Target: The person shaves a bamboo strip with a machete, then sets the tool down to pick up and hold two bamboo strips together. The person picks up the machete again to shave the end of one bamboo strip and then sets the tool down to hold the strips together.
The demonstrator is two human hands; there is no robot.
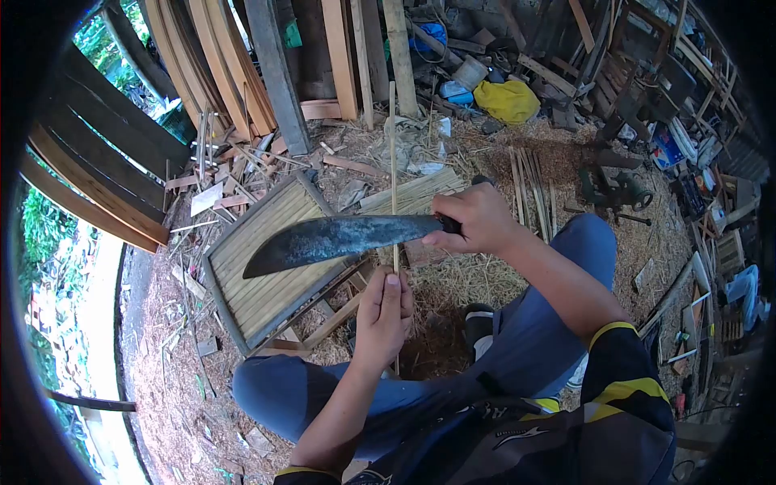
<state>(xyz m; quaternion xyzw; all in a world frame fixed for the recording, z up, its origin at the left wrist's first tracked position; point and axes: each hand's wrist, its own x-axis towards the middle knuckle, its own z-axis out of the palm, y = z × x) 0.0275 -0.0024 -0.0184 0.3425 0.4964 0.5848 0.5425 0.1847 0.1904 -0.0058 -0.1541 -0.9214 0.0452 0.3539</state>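
My right hand (475, 218) is wrapped round the dark handle of a large, wide-bladed knife (339, 240). The blade points left and crosses in front of a thin upright bamboo strip (394, 162). Just below the blade, my left hand (385, 311) grips that strip between thumb and fingers. Whether the edge touches the strip, I cannot tell. Behind the knife, a framed panel of bamboo slats (271, 259) leans at an angle.
Loose bamboo strips (529, 190) lie on the shaving-strewn floor. A yellow bag (507, 101) sits near scrap wood at the back. A metal vise (616, 190) is at the right. Long boards (210, 61) stand at the back left.
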